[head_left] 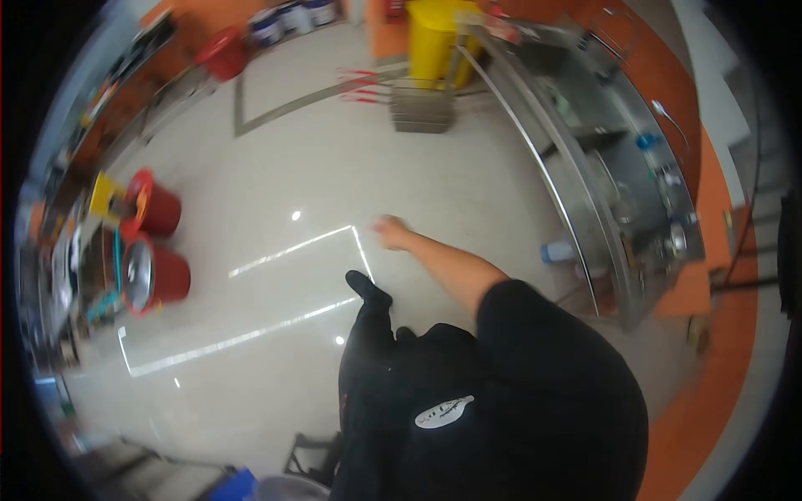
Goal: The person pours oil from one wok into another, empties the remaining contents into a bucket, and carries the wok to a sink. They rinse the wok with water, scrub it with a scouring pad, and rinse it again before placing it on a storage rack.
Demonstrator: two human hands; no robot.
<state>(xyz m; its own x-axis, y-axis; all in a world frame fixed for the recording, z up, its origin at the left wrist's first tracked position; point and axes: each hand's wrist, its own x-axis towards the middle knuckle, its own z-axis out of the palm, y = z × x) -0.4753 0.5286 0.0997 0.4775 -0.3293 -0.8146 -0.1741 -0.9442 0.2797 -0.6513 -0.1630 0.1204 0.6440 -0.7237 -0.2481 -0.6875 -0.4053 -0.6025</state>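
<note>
My right hand (391,232) is out in front of my body over the pale tiled floor (292,167), a little above my dark shoe (368,288). Motion smears its fingers, so neither their pose nor anything in them can be made out. It touches no surface that I can see. My bare forearm leads back to a black sleeve. My left hand is not in view.
A steel sink counter (585,167) runs along the right. Ahead are a yellow bin (430,42), a grey crate-like object (422,108) and a red tub (223,54). Red buckets (171,271) stand at left beside cluttered shelving. A dark-framed object (313,455) is at the bottom.
</note>
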